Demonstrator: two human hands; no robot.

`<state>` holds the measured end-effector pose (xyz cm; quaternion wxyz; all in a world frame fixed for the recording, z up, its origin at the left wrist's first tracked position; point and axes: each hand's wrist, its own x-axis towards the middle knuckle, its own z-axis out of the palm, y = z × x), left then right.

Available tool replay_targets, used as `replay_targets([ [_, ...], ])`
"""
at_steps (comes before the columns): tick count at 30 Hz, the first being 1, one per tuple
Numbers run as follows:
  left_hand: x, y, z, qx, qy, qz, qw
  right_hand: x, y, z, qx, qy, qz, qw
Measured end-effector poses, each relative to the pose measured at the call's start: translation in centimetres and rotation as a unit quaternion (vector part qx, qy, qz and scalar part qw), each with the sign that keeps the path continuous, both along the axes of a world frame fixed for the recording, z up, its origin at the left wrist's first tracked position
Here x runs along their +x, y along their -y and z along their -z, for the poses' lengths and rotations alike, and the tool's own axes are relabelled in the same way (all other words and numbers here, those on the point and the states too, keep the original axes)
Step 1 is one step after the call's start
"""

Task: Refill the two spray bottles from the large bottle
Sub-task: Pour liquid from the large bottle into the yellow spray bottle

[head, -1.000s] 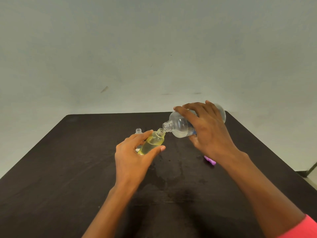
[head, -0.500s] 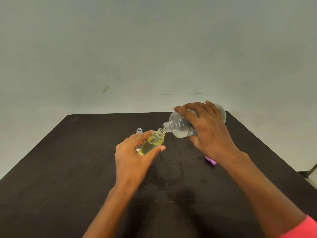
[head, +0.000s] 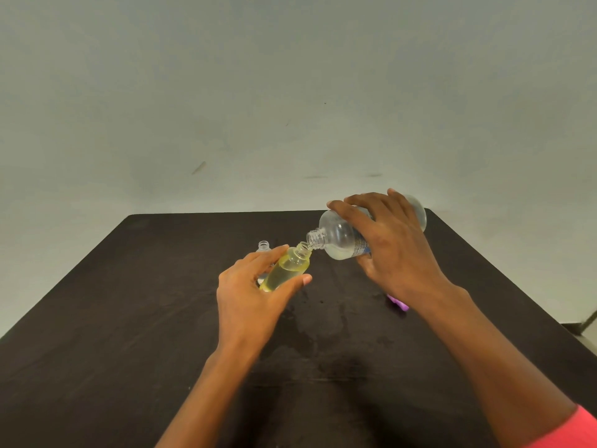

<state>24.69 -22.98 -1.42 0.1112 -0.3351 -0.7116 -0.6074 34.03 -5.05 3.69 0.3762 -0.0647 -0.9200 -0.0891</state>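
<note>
- The left hand (head: 255, 295) holds the small spray bottle (head: 286, 270) between thumb and fingers. The thumb lies along the near side and the fingers reach round the far side.
- This bottle is tilted, its open neck pointing up and away from the palm toward the right hand (head: 397, 250). It holds yellowish liquid up to about its shoulder.
- The right hand grips the large bottle (head: 339, 237) from above, fingers spread over its body and the thumb below.
- The large bottle lies nearly on its side, its base past the knuckles and its open neck toward the left hand. A little clear liquid pools along its lower side.
- The two necks meet mouth to mouth between the hands. Whether liquid is running cannot be told.
- A second small bottle (head: 264, 245), uncapped, stands on the dark table (head: 129, 318) just beyond the left fingers.
- A purple object (head: 399, 302) lies on the table under the right wrist.
</note>
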Motion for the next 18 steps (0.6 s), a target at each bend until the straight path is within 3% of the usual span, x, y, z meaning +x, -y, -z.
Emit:
replay_targets([
  [18, -0.25, 0.28, 0.13, 0.000, -0.011, -0.001, 1.000, -0.23, 0.22, -0.02, -0.002, 0.003, -0.005, 1.000],
])
